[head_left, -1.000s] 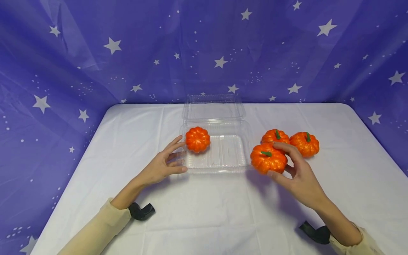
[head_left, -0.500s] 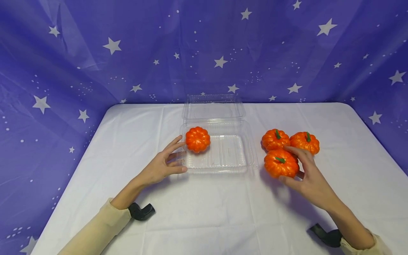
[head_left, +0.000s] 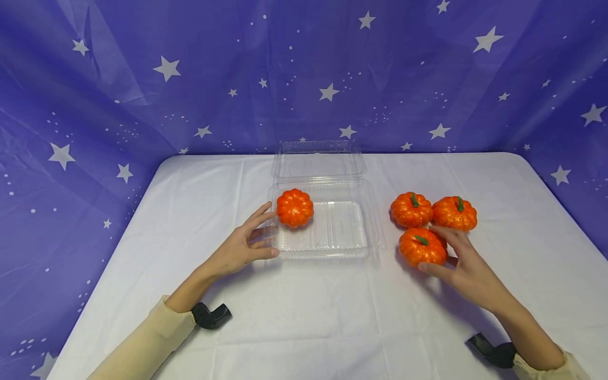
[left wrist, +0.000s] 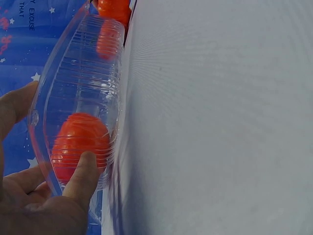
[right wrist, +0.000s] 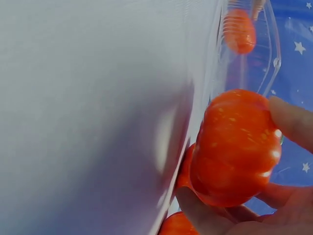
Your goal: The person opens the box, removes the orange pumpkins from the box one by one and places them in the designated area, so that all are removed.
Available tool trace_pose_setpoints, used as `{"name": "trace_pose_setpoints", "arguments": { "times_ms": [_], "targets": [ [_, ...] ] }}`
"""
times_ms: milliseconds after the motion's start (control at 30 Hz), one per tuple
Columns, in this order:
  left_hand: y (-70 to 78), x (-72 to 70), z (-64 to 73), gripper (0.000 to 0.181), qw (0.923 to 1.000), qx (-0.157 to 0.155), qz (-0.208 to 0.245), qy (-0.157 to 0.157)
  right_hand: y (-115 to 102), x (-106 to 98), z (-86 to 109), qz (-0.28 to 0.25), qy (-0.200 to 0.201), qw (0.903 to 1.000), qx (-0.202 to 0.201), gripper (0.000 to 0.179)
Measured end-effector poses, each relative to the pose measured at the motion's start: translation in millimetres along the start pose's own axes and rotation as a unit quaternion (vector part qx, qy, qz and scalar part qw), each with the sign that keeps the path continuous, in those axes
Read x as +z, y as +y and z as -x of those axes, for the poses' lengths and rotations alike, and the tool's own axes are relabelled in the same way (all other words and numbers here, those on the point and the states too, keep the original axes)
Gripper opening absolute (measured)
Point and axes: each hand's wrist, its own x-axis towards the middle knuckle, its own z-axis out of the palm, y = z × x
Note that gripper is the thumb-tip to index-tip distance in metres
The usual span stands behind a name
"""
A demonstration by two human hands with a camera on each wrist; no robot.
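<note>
A small orange toy pumpkin with a green stem [head_left: 420,249] is in my right hand [head_left: 475,274], thumb at its near side and fingers round the far side. In the right wrist view this pumpkin [right wrist: 237,147] fills the space between thumb and fingers. My left hand [head_left: 233,250] is at the left side of a clear plastic clamshell container [head_left: 339,224], fingers spread and thumb at the front left corner. Inside the container's left half sits another pumpkin [head_left: 294,208], no stem showing. The left wrist view shows it [left wrist: 80,137] through the ribbed wall, partly behind the thumb.
Two more stemmed pumpkins [head_left: 411,209] [head_left: 454,214] stand side by side just behind the right hand's pumpkin. The container's lid [head_left: 318,161] lies open toward the back. A white cloth [head_left: 304,316] covers the table, and a purple star-patterned curtain [head_left: 304,68] hangs behind.
My right hand has carried its pumpkin rightward and nearer to me, away from the container's right edge, to just in front of the other two. The left hand has stayed in place.
</note>
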Motion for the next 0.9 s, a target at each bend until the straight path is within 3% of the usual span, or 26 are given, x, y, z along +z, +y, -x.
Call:
{"name": "trace_pose_setpoints", "arguments": {
  "times_ms": [900],
  "targets": [
    [-1.2, 0.2, 0.1, 0.081, 1.0, -0.004, 0.002, -0.001, 10.5, 1.4, -2.1, 0.01, -0.008, 0.9998, -0.012, 0.074]
  ]
}}
